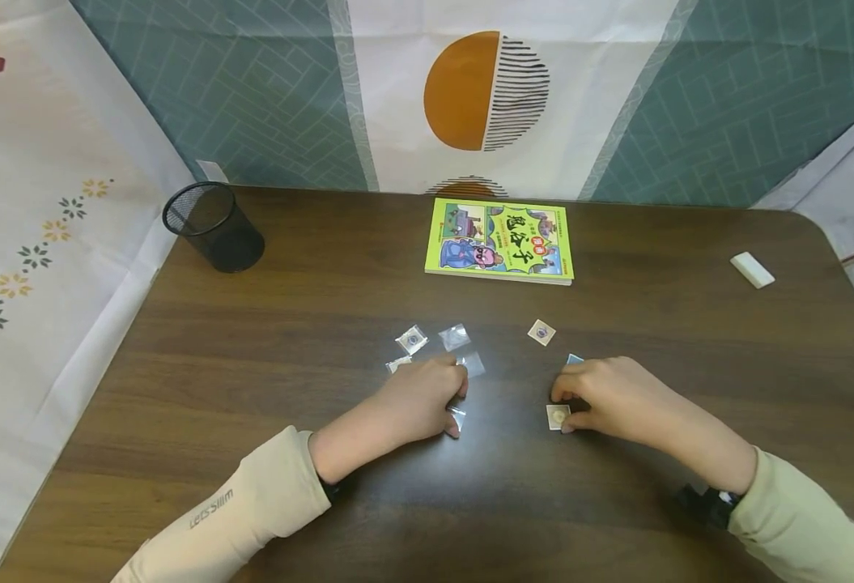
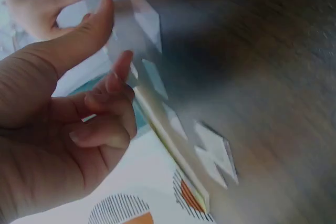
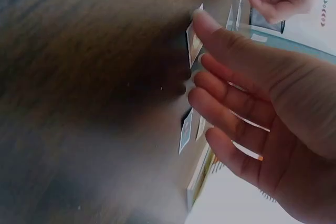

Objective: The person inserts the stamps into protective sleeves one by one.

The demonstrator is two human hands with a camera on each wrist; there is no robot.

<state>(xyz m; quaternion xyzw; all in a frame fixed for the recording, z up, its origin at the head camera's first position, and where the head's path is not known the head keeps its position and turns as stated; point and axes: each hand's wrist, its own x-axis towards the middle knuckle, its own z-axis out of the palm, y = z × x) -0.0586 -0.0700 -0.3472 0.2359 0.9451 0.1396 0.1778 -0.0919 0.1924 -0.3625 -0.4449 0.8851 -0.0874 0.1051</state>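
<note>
At the table's middle, my left hand (image 1: pixel 419 397) curls thumb and forefinger round opposite edges of a small clear plastic sleeve (image 1: pixel 458 417). That sleeve (image 2: pixel 147 19) shows just beyond the fingertips in the left wrist view. Farther right, my right hand (image 1: pixel 609 401) pinches a small square card (image 1: pixel 558 417) with a pale round mark by its edges. A bluish card (image 1: pixel 575 358) peeks out behind the right knuckles. Beyond it lies another square card (image 1: pixel 541 332). Close to the left hand are two clear sleeves (image 1: pixel 455 337), a sleeved square card (image 1: pixel 412 340) and a partly hidden one (image 1: pixel 399 363).
A green picture book (image 1: pixel 499 240) lies at the back of the brown table (image 1: pixel 310 267). A black mesh pen cup (image 1: pixel 215 228) stands at the back left. Toward the right edge there is a white block (image 1: pixel 752 270). Patterned cloth (image 1: pixel 281 97) hangs behind.
</note>
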